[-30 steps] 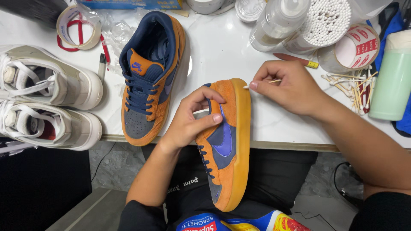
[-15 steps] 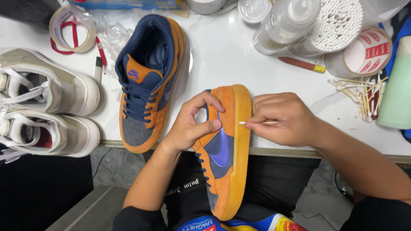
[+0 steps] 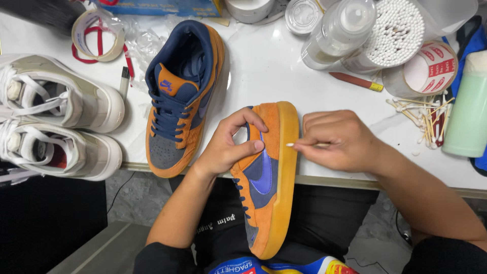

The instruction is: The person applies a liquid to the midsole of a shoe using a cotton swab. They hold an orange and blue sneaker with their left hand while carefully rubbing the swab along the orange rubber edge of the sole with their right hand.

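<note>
My left hand (image 3: 231, 144) grips an orange and navy suede sneaker (image 3: 266, 177) turned on its side, its gum sole facing right and its toe toward my lap. My right hand (image 3: 337, 142) pinches a cotton swab (image 3: 299, 145) whose white tip touches the sole's edge near the heel. The matching sneaker (image 3: 180, 96) stands upright on the white table (image 3: 269, 71), just left of my left hand.
Two white sneakers (image 3: 56, 127) lie at the left. Tape rolls (image 3: 94, 35), a clear bottle (image 3: 337, 33), a tub of cotton swabs (image 3: 395, 33), a red pen (image 3: 355, 81), used swabs (image 3: 421, 119) and a pale green bottle (image 3: 469, 109) crowd the back and right.
My right hand has come down from the table top to the sole's edge with the swab. The sneaker in my left hand has stayed nearly in place.
</note>
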